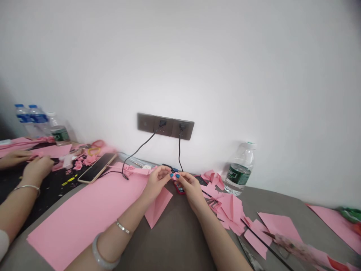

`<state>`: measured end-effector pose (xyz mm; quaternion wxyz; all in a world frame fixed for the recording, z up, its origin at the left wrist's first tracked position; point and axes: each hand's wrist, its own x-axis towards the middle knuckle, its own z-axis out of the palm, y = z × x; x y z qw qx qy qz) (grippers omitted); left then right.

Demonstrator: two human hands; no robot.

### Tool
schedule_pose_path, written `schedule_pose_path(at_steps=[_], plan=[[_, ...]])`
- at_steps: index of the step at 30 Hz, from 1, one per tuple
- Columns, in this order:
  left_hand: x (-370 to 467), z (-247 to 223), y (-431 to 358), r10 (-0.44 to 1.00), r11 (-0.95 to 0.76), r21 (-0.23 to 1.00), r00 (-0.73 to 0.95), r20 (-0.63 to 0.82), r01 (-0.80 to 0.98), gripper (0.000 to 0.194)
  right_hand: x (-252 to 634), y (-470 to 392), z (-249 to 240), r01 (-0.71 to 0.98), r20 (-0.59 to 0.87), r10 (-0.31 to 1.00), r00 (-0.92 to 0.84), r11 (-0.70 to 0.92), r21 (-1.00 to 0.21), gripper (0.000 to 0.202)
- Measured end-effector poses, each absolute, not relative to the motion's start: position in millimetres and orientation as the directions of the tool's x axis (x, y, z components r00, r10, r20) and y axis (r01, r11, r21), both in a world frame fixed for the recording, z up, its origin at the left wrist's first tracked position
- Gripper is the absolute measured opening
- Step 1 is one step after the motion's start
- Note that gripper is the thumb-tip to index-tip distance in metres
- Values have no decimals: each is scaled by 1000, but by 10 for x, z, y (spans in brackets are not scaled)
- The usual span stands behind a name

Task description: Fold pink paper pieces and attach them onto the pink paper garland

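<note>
A: Head view, containers first.

B: One clear bottle (239,171), white cap, green label, upright at far right by the wall; contents transparent, fill level cannot be told. At far left, a second green-label bottle (59,132), and two blue-capped bottles (30,117) with blue labels, side by side.

A: Item in hand?

B: One small pink paper piece (175,176), centre, raised over the far part of the grey bench (175,241). Left hand (158,180) and right hand (190,185): fingers of both pinched on it, tips meeting, covering most of it.

A: Surrounding stock?

B: Large pink sheet (93,214), left, flat, the left forearm across its right side. Folded pink paper (159,207), partly behind that forearm. Phone (97,168), far left, at the sheet's far edge. Pink paper pile (230,206), right; black rod (267,246), running from the pile toward near right.

A: Obstructions?

B: Red-edged item (180,190), mostly hidden by the right hand. Two black cords (141,145), hanging from the wall sockets (165,126) to the bench's far side. Co-worker's hands (38,167), left, over a black surface (58,192); what they hold is blurred.
</note>
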<state>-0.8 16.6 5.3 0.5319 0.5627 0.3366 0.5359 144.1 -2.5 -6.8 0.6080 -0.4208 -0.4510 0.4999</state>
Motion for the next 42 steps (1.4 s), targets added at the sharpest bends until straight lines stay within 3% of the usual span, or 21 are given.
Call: schedule_pose_path(at_steps=[7,21,32,42], plan=[[-14,76,144,954,-159,972,228,196,-172,22,1450,-19,-79,-240,113,991,70,127,-963,28],[-14,68,160,915,-213,941,283,287,-264,20,1422,-60,11,-140,205,978,44,210,-968,34],[-2,42,164,949,-177,941,202,241,-288,22,1389,-72,15,-140,267,961,76,275,-951,28],[-31,87,153,912,-182,946,313,264,-267,21,1411,-71,10,-116,272,961,44,276,-954,30]])
